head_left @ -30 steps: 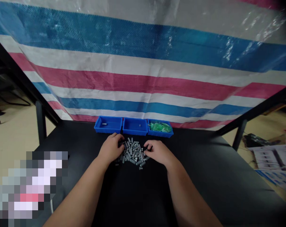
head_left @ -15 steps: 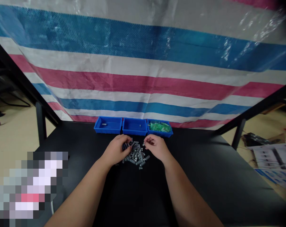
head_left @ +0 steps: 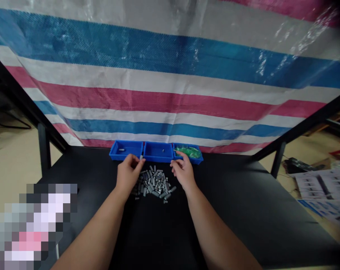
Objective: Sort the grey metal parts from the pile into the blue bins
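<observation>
Black tabletop (head_left: 228,213) is carrying a loose heap of grey metal pins (head_left: 154,185); left hand (head_left: 127,174) is pinching one pin (head_left: 141,157) at the blue trays (head_left: 158,160) (a slack pinch could drop it); right hand (head_left: 182,173) is hanging open, fingertips near a green bag (head_left: 188,152).

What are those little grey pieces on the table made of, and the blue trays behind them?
The small grey cylinders look like metal, probably steel with a dull grey finish, judging by their soft sheen, though a coating can't be ruled out. The blue trays look like moulded plastic: smooth, slightly glossy, and one even colour throughout.
</observation>
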A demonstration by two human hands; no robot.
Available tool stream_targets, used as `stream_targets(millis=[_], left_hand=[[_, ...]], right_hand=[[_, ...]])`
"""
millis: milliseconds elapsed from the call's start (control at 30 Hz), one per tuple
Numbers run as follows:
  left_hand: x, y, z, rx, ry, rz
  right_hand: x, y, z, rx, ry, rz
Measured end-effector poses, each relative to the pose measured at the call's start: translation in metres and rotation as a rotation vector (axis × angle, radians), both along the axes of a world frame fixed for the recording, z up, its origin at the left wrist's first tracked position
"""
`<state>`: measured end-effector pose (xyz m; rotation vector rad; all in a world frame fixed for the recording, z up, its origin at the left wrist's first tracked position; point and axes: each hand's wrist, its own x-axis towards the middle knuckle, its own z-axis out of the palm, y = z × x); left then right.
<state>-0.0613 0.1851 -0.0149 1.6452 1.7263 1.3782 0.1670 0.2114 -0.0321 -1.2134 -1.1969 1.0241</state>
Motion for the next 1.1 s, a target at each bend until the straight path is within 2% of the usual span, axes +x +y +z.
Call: stream_targets(millis=[100,167,367,567,700,800,867,1000,1100], left_hand=[[-0.016,0.013,-0.003,0.019,-0.026,0.221],[-0.023,0.018,-0.001,0.026,0.022,0.254],[-0.019,0.017,0.007,0.156,0.161,0.148],[-0.016,0.013,0.006,0.147,0.205,0.074],[-0.016,0.007,0.006,0.118,0.224,-0.002],[-0.015,0.001,0.009,0.103,0.222,-0.034],[-0.014,-0.001,0.01,0.079,0.222,-0.095],[-0.009,-0.003,0.01,-0.011,0.27,-0.313],[-0.005,-0.003,0.009,-0.055,0.325,-0.423]], right_hand=[[0.005,0.009,-0.001,-0.052,0.143,-0.018],[0.005,0.012,0.0,-0.073,0.2,-0.012],[0.003,0.015,0.003,-0.117,0.201,0.026],[0.001,0.008,0.008,-0.093,0.192,0.253],[0.002,0.009,0.005,-0.06,0.162,0.196],[0.007,0.011,0.0,-0.024,0.033,0.112],[0.012,0.008,-0.001,0.06,-0.164,0.111],[0.017,-0.006,0.005,0.218,-0.625,0.285],[0.01,-0.014,0.007,0.284,-0.814,0.363]])
